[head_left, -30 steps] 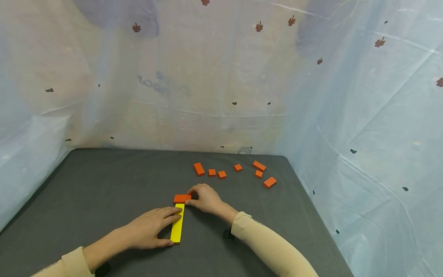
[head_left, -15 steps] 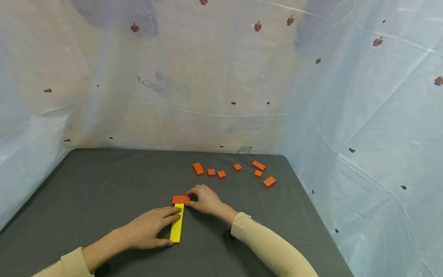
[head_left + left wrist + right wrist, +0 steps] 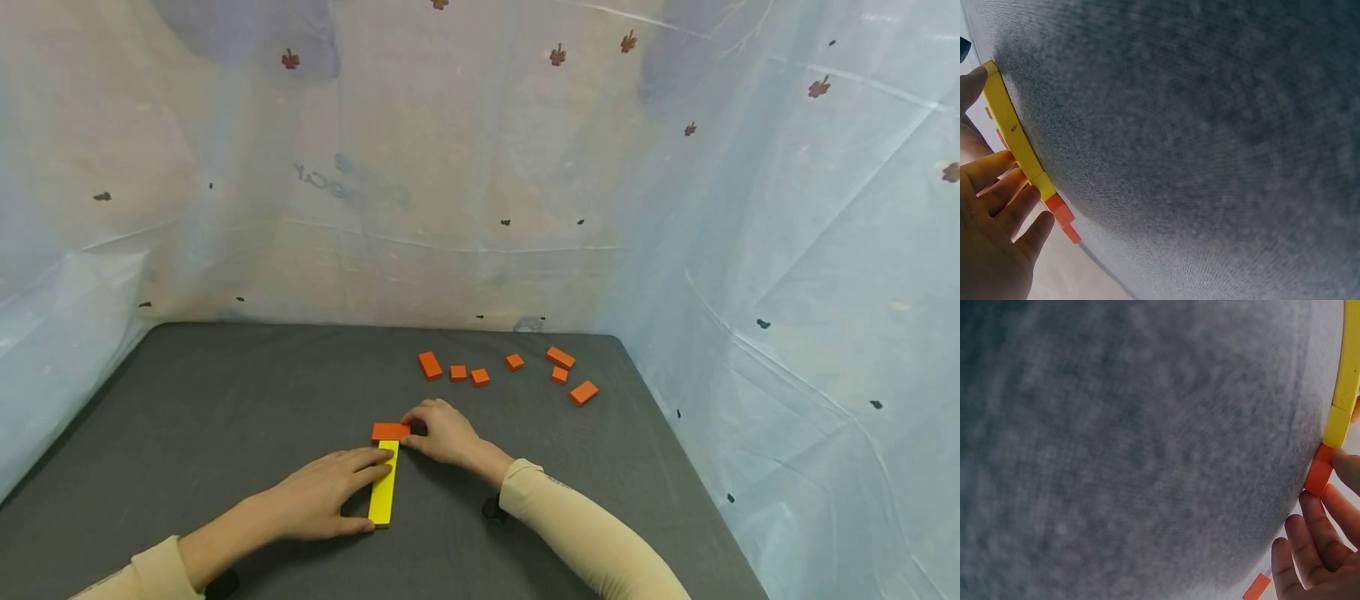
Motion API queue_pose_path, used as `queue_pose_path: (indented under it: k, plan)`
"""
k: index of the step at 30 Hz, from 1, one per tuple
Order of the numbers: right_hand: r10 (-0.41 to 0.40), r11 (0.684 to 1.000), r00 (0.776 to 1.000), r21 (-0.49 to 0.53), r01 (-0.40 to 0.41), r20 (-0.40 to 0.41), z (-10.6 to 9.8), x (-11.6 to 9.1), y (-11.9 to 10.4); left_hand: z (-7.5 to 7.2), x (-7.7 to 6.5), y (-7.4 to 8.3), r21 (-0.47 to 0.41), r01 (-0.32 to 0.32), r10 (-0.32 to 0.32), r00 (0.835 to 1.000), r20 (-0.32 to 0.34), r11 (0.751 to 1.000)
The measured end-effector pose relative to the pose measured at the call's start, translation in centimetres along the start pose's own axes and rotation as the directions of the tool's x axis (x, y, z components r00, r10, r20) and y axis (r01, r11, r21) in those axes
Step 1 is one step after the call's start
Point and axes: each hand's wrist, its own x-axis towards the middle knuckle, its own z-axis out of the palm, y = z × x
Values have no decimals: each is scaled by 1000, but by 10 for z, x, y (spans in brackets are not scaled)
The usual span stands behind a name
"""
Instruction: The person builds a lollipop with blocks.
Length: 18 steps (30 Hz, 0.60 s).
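A narrow yellow strip [image 3: 382, 500] lies on the dark table; the wrist views show a seam, with a long yellow block [image 3: 1013, 128] and a short yellow block [image 3: 1043, 186] end to end. Across its far end sits a flat orange block [image 3: 387, 431], touching or nearly touching it. My left hand [image 3: 318, 493] rests with fairly straight fingers on the strip, thumb against its near end. With thumb and fingers, my right hand [image 3: 444, 433] pinches the orange block's right end; the right wrist view shows this orange block [image 3: 1319, 472] against the yellow.
Several loose orange blocks lie toward the back, among them an oblong block [image 3: 430, 366], a small square block [image 3: 480, 377] and another oblong block [image 3: 583, 393] at the right. Translucent plastic sheeting [image 3: 420, 192] hangs behind and beside the dark table [image 3: 247, 392].
The orange block in my right hand has shifted slightly left and nearer, closing the small gap to the yellow strip's far end. My left hand stays in place.
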Motion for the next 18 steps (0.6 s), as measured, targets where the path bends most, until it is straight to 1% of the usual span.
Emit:
queue_pose_path:
  k: [13,18]
  plan:
    - [-6,1000,1000,-19,6,-5,1,0,0,1,0,0,-10,-2,2,1000,-2,1000]
    - [-8,1000,1000,21,8,-9,-4,-5,3,-1,-1,-1,-29,0,0,1000,-1,1000]
